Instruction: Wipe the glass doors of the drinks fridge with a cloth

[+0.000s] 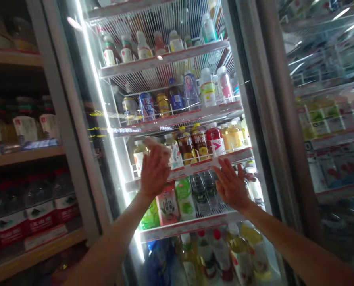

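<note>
My left hand [155, 170], smeared by motion, is raised in front of a lit drinks cooler with its fingers stretched upward. It holds nothing that I can see and hides part of a row of bottles beside a white-labelled bottle [174, 151]. To the right, my right hand [232, 186] reaches forward, fingers apart and nothing in it. It overlaps the shelf edge [201, 167] and a dark-labelled water bottle [200, 195] in the view. Near it are a red bottle [215, 139] and brown tea bottles [186, 145]. Whether either hand touches anything I cannot tell.
A bright light strip [95, 75] runs down the cooler's left side. Cans [146, 106] and bottles fill several wire shelves. Wooden shelves [25, 155] with bottles stand at left. The cooler's metal frame [279, 119] and more shelved drinks [318, 117] are at right.
</note>
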Demonstrator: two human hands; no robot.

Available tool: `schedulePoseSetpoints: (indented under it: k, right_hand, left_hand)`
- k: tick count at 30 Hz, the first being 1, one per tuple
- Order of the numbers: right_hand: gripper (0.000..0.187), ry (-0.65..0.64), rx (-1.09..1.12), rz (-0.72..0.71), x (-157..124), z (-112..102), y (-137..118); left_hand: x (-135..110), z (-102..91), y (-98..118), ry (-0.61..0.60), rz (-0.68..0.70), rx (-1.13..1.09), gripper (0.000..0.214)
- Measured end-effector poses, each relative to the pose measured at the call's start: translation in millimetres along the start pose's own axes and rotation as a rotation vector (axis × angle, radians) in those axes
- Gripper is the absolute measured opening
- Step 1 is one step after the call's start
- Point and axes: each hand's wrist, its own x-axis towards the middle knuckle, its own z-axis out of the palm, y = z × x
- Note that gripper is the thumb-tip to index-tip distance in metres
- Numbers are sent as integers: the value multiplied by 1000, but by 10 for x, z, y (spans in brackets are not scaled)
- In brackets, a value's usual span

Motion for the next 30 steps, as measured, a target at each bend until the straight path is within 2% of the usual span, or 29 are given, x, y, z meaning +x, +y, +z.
schedulePoseSetpoints:
  k: [1,2,3,6,7,8,9,11,12,13,14,17,18,19,20,22,23,24,25,28,29,30]
  right_hand:
    - [58,-2,2,-5,2,-2,4]
    - [56,-8,5,-11,4,-6,10]
    - [55,-16,6,-17,5,-10,16]
    - [53,-29,3,-15,-1,-9,8]
    - [53,-26,-1,-7,-6,-7,-3]
    - [54,-19,-6,1,-12,-6,-13]
    - [54,-13,-10,5,-16,-9,-17]
    - [56,-25,-9,-15,-5,-30,9]
    - [57,-40,-6,-33,17,-49,45]
    - [57,-51,-6,-45,50,-71,97]
    - [58,-53,-10,-43,95,-93,162]
    - [58,-8,-46,24,266,-132,367]
    - [59,11,-57,46,317,-132,417]
    - [60,22,-63,59,359,-129,452]
    - [62,23,-64,66,388,-125,470]
    - [64,13,-60,80,417,-128,474]
    - [64,8,-57,83,422,-141,470]
    - [65,4,-51,78,426,-160,469]
    - [65,1,-44,68,432,-186,474]
    - [64,28,-21,43,482,-284,516]
    - [64,45,-9,40,513,-318,526]
    - [64,59,8,38,550,-350,527]
  left_hand:
    - [3,11,31,-62,137,-6,37]
    - [13,10,27,-78,191,6,36]
    - [29,2,-5,-38,143,36,36]
    - [96,-6,-104,216,-264,136,42]
    - [119,8,-85,252,-317,145,44]
    - [141,30,-32,241,-284,139,44]
    - [166,55,43,185,-166,123,44]
    - [226,95,194,15,165,81,41]
    - [262,102,238,-55,289,68,39]
    - [302,101,253,-89,339,64,39]
    - [342,95,243,-81,307,69,39]
    - [429,106,215,79,-52,98,45]
    - [440,131,254,114,-112,96,46]
    - [445,164,325,115,-85,80,47]
    - [451,202,419,77,30,51,46]
    - [494,265,614,-61,381,-25,43]
    - [544,281,683,-123,515,-55,40]
    - [614,287,724,-155,566,-67,38]
    - [699,284,738,-150,518,-62,37]
    - [928,280,748,4,79,-21,42]
    - [957,294,788,32,18,-31,44]
    - [955,319,860,27,40,-56,45]
